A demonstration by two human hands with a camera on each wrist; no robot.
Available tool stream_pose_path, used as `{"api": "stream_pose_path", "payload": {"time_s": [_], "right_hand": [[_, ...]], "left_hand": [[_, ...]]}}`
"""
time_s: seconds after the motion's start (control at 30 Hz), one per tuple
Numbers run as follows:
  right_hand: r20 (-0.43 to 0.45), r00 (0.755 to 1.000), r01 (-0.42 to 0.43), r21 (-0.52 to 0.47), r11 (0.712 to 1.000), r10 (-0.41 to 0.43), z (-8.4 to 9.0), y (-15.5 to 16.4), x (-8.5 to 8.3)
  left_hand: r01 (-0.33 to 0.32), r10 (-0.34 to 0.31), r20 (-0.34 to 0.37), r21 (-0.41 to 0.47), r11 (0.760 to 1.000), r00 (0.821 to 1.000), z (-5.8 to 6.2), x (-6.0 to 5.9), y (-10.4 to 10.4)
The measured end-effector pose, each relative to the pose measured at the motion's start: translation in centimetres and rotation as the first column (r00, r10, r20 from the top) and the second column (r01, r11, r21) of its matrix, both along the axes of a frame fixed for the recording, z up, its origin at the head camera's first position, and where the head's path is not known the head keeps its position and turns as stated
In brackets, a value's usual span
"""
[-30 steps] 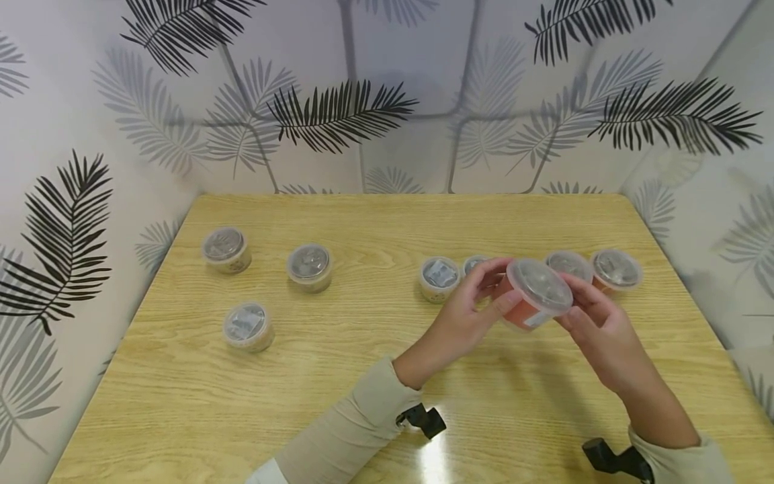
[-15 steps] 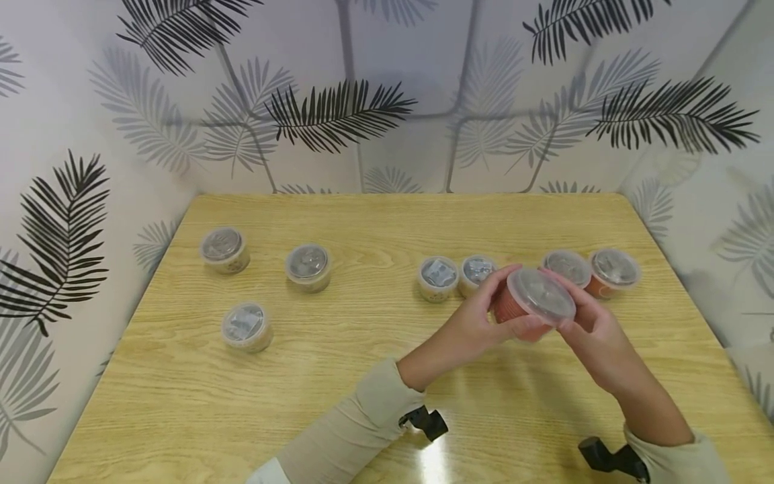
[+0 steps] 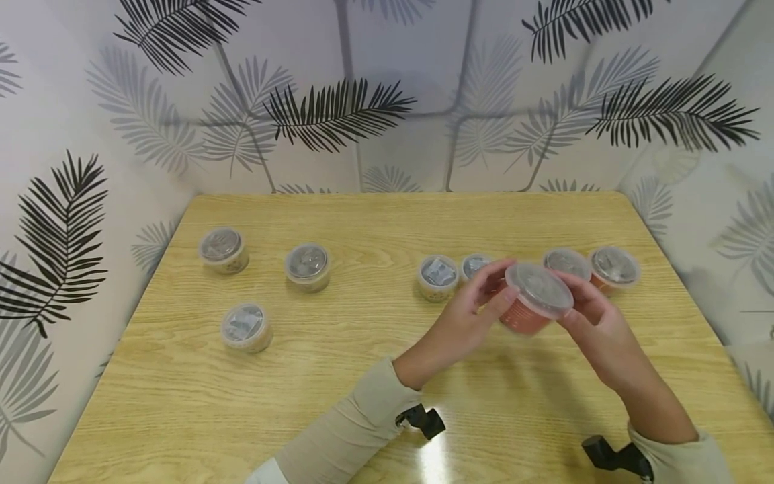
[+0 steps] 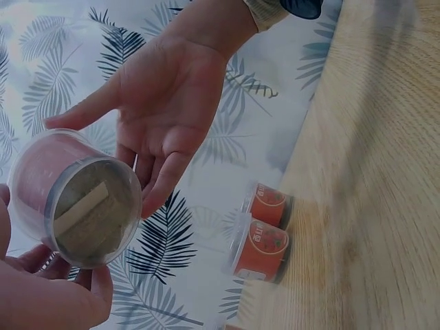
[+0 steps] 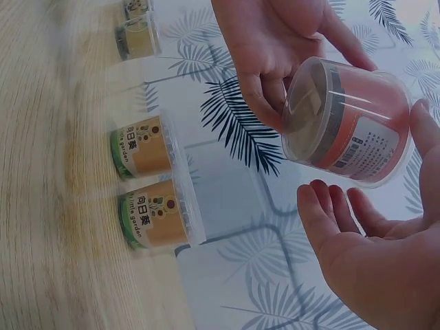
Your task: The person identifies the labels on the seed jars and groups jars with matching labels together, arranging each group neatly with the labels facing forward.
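Observation:
Above the right half of the table, both hands hold a round red plastic cup (image 3: pixel 527 316) with a clear lid, tilted. My left hand (image 3: pixel 462 323) grips its left side, thumb at the front near the lid rim and fingers behind. On the other side, my right hand (image 3: pixel 611 343) holds the cup between thumb and fingers. A white printed label on the red cup (image 5: pixel 378 113) faces the right wrist camera. Through its clear base, the left wrist view shows brown material and a tan strip (image 4: pixel 81 208).
Two red cups (image 3: pixel 615 269) stand behind the right hand. Two sunflower-printed cups (image 3: pixel 438 279) are beyond the left hand, one partly hidden by it. Three more lidded cups (image 3: pixel 246 327) stand on the left of the wooden table (image 3: pixel 338 403). Leaf-patterned sheeting (image 3: pixel 393 154) surrounds the table.
The held cup has turned, and its white label has gone out of the head view. It dipped slightly, then rose again as the fingers shifted around it. The standing cups have not moved.

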State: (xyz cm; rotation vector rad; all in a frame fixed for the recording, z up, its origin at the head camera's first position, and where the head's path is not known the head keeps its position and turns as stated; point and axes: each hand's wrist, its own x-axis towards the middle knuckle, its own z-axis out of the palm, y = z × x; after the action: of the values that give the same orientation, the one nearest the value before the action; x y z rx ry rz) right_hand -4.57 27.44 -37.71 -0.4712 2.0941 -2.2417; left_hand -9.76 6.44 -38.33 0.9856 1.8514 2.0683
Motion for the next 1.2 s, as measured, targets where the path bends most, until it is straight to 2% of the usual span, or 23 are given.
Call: {"api": "stream_pose_path", "payload": {"time_s": [0.17,0.33,0.47,0.73,0.9,1.0,1.2], "right_hand": [[0.027,0.999,0.037,-0.059,0.998,-0.036,-0.05,0.1,0.15],[0.014,0.999,-0.044,-0.121,0.992,0.046,-0.17,0.25,0.26],[-0.01,0.996,-0.086,-0.09,0.992,0.086,-0.24,0.11,0.32],[-0.038,0.994,-0.103,-0.002,0.995,0.103,-0.56,-0.12,0.21],[-0.052,0.993,-0.108,0.004,0.994,0.108,-0.67,-0.15,0.16],[-0.056,0.992,-0.11,-0.002,0.994,0.11,-0.65,-0.15,0.14],[-0.039,0.997,-0.063,0.0,0.998,0.063,-0.71,0.16,0.27]], "left_hand": [[-0.021,0.019,0.035,0.052,0.998,0.999,0.02,-0.07,0.02],[-0.021,0.02,0.028,0.041,0.999,0.999,0.0,-0.07,0.02],[0.0,-0.001,0.044,0.017,1.0,0.999,0.01,0.0,-0.01],[0.098,-0.086,0.143,-0.082,0.992,0.986,0.21,0.58,0.33],[0.108,-0.093,0.139,-0.108,0.988,0.986,0.33,0.86,0.43],[0.108,-0.095,0.126,-0.098,0.989,0.987,0.36,0.88,0.35],[0.077,-0.072,0.093,-0.059,0.995,0.993,0.6,0.86,0.01]]}}
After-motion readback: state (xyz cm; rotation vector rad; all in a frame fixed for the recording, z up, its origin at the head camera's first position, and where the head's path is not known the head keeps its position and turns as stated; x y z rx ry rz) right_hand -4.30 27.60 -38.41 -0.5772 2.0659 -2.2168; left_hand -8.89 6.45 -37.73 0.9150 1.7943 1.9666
